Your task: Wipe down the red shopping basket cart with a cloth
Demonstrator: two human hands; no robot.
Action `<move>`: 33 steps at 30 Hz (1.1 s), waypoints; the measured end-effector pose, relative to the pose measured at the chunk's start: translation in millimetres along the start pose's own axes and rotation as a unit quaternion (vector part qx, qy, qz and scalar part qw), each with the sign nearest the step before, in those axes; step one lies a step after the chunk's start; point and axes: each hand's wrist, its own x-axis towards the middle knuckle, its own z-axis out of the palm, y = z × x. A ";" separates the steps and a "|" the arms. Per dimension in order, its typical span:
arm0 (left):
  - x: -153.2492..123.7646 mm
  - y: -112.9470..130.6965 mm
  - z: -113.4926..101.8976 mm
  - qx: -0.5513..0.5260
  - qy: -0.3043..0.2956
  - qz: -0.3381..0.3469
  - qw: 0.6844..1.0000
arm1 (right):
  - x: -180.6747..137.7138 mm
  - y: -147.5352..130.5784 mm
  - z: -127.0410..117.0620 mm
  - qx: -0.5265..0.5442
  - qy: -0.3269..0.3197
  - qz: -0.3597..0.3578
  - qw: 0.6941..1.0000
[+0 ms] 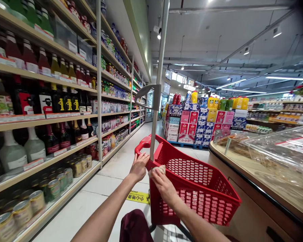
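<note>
A red plastic rolling shopping basket with slotted sides stands on the floor in front of me. Its metal pole rises upright and carries a grey handle. My left hand grips the basket's rim near the foot of the pole, below the red carry handle. With my right hand I press a crumpled whitish cloth against the rim at the near corner. The fingers lie over the cloth and hide part of it. My knee shows below.
Shelves of bottles and cans line the left side. On the right is a display counter with clear covers. Stacked cartons stand ahead beyond the basket. A yellow caution sticker lies on the floor.
</note>
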 end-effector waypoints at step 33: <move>-1.0 50.4 34.8 0.114 0.107 0.076 0.985 | -36.0 61.1 -39.5 0.033 0.165 0.276 0.946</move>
